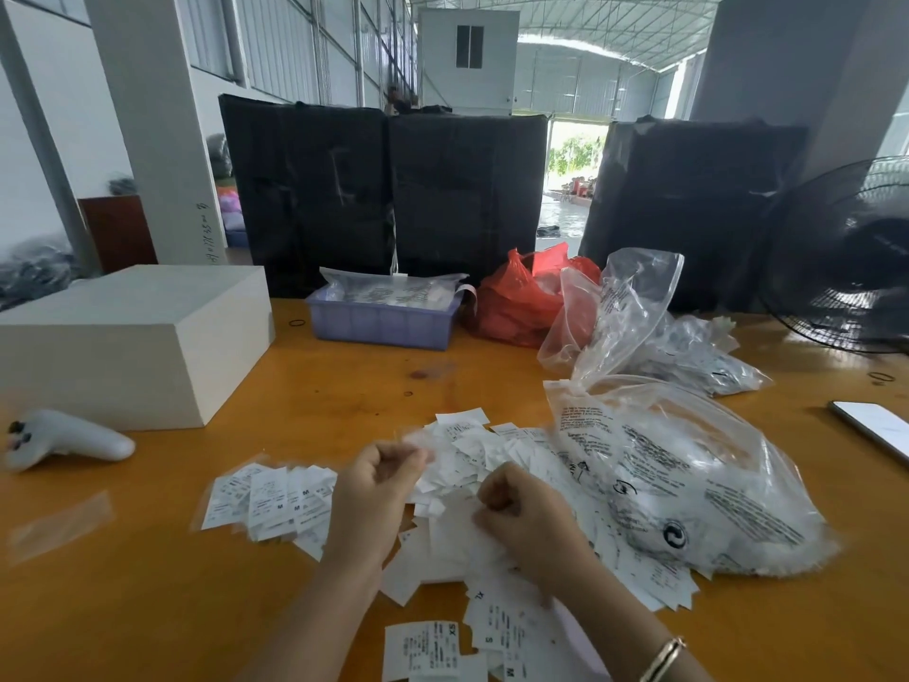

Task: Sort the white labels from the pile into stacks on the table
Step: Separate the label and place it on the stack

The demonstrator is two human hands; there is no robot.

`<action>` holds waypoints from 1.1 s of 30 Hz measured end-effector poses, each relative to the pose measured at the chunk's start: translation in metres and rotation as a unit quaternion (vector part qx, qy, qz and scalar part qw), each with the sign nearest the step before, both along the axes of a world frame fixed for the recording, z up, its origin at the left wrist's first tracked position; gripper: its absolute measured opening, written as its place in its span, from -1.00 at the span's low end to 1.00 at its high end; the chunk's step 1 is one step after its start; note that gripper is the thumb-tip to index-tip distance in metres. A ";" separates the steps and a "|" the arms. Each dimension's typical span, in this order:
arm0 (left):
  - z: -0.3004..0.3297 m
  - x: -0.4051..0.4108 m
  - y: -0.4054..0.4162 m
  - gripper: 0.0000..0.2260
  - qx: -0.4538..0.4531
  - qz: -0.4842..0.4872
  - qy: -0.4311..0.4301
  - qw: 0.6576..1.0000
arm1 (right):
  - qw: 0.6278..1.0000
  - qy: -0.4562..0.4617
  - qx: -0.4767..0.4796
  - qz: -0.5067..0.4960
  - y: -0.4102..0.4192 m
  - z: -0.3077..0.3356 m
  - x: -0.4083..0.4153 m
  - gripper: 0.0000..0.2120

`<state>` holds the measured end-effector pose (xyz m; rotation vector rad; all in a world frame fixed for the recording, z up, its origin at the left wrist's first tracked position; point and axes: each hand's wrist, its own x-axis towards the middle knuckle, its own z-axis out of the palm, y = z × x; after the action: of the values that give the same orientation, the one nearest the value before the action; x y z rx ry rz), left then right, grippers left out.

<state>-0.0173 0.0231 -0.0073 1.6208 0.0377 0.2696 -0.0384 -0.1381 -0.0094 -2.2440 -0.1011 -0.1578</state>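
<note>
Head view, both hands blurred, left hand (381,477) and right hand (511,504) fisted over labels (457,465), grasp unclear.

Open room: bare table (147,583) at near left | Left: white box (133,347), controller (69,440) | Centre: label pile (472,465) | Right: clear printed bag (679,484), phone (875,428) | Far: lilac tray (383,322), red bag (521,297)
</note>
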 end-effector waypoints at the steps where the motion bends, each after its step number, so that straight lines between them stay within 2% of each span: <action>1: 0.000 0.000 0.000 -0.97 0.005 -0.004 -0.006 1.000 | 1.000 0.010 0.028 -0.007 -0.001 0.003 0.000 -0.71; 3: -0.001 -0.001 -0.001 -0.98 0.010 -0.019 -0.011 1.000 | 0.998 0.033 0.057 -0.010 -0.003 0.004 0.000 -0.62; 4: -0.002 -0.001 -0.001 -0.97 0.015 -0.026 -0.013 0.999 | 0.997 0.042 0.063 -0.015 -0.004 0.005 0.000 -0.64; 6: -0.003 -0.001 -0.002 -0.93 0.029 -0.032 -0.019 0.999 | 0.995 0.056 0.085 -0.024 -0.005 0.006 0.000 -0.83; 9: -0.004 -0.001 -0.001 -0.93 0.045 -0.036 -0.032 0.998 | 0.992 0.059 0.110 -0.036 -0.005 0.006 -0.001 -0.61; 11: -0.005 -0.001 -0.002 -0.95 0.055 -0.045 -0.041 0.997 | 0.986 0.052 0.154 -0.044 -0.005 0.008 -0.002 -0.67; 16: -0.007 -0.003 -0.003 -0.90 0.125 -0.080 -0.078 0.986 | 0.935 0.051 0.338 -0.097 -0.014 0.013 -0.005 -0.84; 18: -0.006 -0.006 -0.005 -0.87 0.149 -0.091 -0.095 0.980 | 0.919 0.016 0.378 -0.112 -0.019 0.015 -0.006 -0.74; 20: -0.006 -0.007 -0.007 -0.85 0.171 -0.101 -0.108 0.974 | 0.893 -0.001 0.432 -0.124 -0.022 0.017 -0.007 -0.73; 24: -0.005 -0.007 -0.009 -0.86 0.204 -0.116 -0.121 0.965 | 0.832 0.024 0.547 -0.094 -0.020 0.020 -0.009 -0.90; 26: -0.006 -0.008 -0.010 -0.92 0.196 -0.126 -0.120 0.965 | 0.824 0.021 0.562 -0.067 -0.017 0.020 -0.011 -0.80; 27: -0.006 -0.008 -0.011 -0.96 0.186 -0.133 -0.116 0.967 | 0.825 0.015 0.562 -0.059 -0.015 0.020 -0.012 -0.73; 29: -0.006 -0.009 -0.011 -0.89 0.166 -0.140 -0.106 0.970 | 0.845 0.001 0.531 -0.063 -0.011 0.020 -0.013 -0.67; 31: -0.006 -0.007 -0.011 -0.89 0.146 -0.141 -0.092 0.975 | 0.894 -0.007 0.444 -0.067 -0.009 0.021 -0.015 -0.74; 33: -0.004 -0.005 -0.011 -0.96 0.128 -0.139 -0.081 0.979 | 0.926 -0.002 0.371 -0.064 -0.008 0.021 -0.017 -0.85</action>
<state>-0.0222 0.0120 -0.0110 1.8291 -0.3597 0.1943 -0.0552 -0.1459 0.0112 -1.4898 0.0935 -0.2278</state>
